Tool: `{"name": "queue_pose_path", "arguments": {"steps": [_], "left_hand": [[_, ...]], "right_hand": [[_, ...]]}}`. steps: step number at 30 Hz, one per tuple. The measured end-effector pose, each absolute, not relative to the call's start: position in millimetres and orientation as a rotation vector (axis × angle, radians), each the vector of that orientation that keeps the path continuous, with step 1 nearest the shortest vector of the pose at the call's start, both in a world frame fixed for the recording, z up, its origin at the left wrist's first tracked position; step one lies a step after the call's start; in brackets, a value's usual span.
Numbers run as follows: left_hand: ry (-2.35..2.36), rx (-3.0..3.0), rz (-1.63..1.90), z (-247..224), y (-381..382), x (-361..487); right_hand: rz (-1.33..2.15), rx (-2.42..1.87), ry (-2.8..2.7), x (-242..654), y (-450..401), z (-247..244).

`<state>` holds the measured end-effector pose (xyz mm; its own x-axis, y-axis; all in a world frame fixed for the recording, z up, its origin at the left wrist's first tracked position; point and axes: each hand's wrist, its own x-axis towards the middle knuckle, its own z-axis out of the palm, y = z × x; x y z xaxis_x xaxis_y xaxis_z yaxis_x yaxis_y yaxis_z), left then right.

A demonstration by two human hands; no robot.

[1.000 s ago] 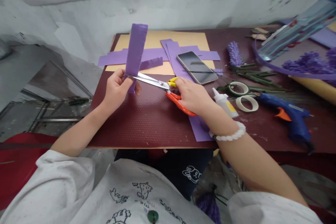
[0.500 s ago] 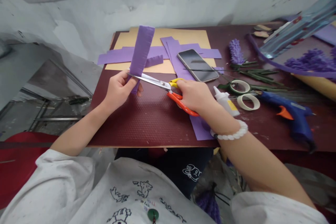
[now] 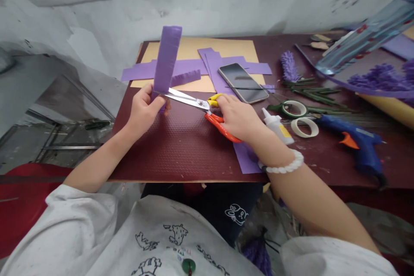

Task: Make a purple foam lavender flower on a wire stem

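My left hand (image 3: pixel 146 105) pinches the lower end of a purple paper strip (image 3: pixel 167 56), which stands upright with small slits along its right edge. In my right hand (image 3: pixel 239 117) is a pair of scissors (image 3: pixel 194 101) with one yellow and one red handle. The blades are slightly parted and their tips meet the strip just above my left thumb. Behind the strip lies a short fringed purple piece (image 3: pixel 186 77) on tan card (image 3: pixel 194 45). More flat purple strips (image 3: pixel 145 70) cross the card.
A phone (image 3: pixel 244 82) rests on purple paper. To the right are a glue bottle (image 3: pixel 278 126), green tape (image 3: pixel 293 109), a cream tape roll (image 3: pixel 304 127), a blue glue gun (image 3: pixel 359 133), a purple flower (image 3: pixel 290 67) and green stems (image 3: pixel 318 95). The table's front edge (image 3: pixel 194 181) is near my body.
The strip and my left hand have shifted slightly left, and the strip stands a little more upright. The scissors' blades still meet its right edge, near my left thumb.
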<state>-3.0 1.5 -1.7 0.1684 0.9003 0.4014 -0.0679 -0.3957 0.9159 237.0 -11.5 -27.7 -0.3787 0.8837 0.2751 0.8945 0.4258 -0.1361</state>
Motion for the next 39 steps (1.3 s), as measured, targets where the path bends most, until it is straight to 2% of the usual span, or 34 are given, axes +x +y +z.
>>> {"name": "queue_pose_path", "arguments": {"steps": [10,39], "left_hand": [[0.946,1.570,1.277,-2.0,-0.7,-1.8],[0.984,1.555,1.244,-0.6,0.8,-1.9]], "right_hand": [[0.051,-1.621,-2.386,234.4,-15.7,-21.8],[0.061,-1.630,-2.354,233.6,-16.3,-18.4]]}}
